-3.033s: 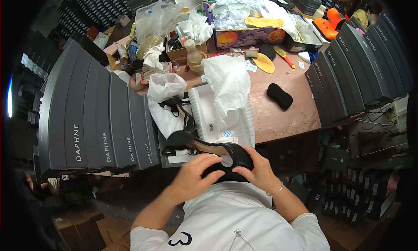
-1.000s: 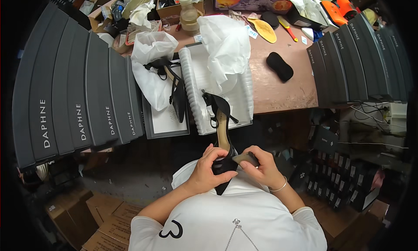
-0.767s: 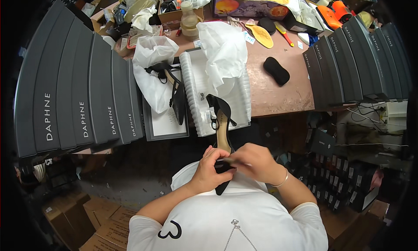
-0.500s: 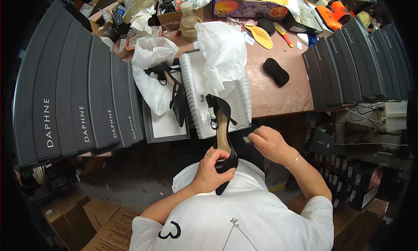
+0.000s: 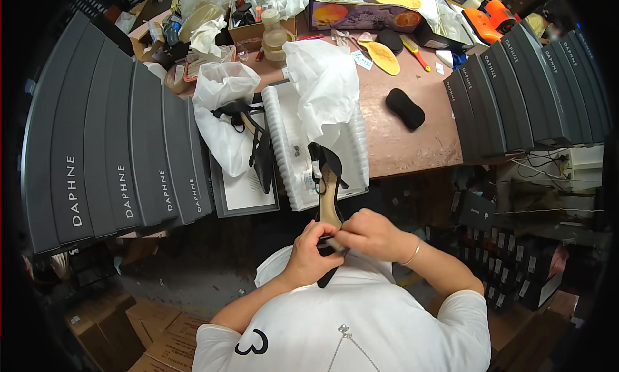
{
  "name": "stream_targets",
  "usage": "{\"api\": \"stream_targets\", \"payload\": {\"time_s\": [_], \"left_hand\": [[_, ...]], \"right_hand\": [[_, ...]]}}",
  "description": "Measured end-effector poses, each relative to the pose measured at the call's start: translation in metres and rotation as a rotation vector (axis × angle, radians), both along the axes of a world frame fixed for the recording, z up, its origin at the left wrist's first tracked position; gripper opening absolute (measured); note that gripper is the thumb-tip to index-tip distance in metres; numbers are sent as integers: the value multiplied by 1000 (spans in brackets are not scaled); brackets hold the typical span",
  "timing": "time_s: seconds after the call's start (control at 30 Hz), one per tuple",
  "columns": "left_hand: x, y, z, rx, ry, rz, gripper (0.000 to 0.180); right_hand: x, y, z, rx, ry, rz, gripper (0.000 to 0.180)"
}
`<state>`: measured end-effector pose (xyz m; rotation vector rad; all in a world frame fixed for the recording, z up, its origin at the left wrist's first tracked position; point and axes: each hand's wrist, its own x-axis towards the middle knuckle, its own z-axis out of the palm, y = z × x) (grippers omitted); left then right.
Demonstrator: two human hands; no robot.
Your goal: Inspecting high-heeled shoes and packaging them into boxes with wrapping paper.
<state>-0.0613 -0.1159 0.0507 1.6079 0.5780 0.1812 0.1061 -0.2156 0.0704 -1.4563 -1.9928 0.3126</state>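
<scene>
My left hand (image 5: 305, 257) grips the toe end of a black heeled shoe (image 5: 330, 201) with a beige insole, its heel end pointing away from me over the near edge of an open white-lined shoebox (image 5: 277, 123). Close beside it, my right hand (image 5: 373, 235) is closed on a small pale piece (image 5: 336, 244), blurred, at the shoe's toe. What that piece is I cannot make out. A matching black shoe (image 5: 261, 158) lies to the left on white wrapping and a grey box lid (image 5: 248, 212). White tissue paper (image 5: 325, 88) rises from the box.
Dark grey shoeboxes (image 5: 97, 133) stand in a row on the left, with more boxes (image 5: 509, 94) at the right. A black oval pad (image 5: 405, 109) rests on the pinkish table (image 5: 412, 156). Behind are a bottle (image 5: 274, 36), yellow insoles (image 5: 382, 57) and a brush (image 5: 416, 52).
My right hand has moved left and down, bringing the small pale piece to the shoe's toe. My left hand keeps its grip on the shoe.
</scene>
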Motion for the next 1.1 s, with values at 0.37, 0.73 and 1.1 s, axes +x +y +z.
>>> {"api": "stream_targets", "payload": {"time_s": [0.37,0.73,1.1], "left_hand": [[0,3,6,-104,76,17,37],[4,5,3,-46,14,24,36],[1,3,4,8,-11,16,32]], "right_hand": [[36,-6,-5,-49,-95,-100,17],[27,3,12,-24,-83,-53,18],[7,4,13,-14,-79,0,21]]}}
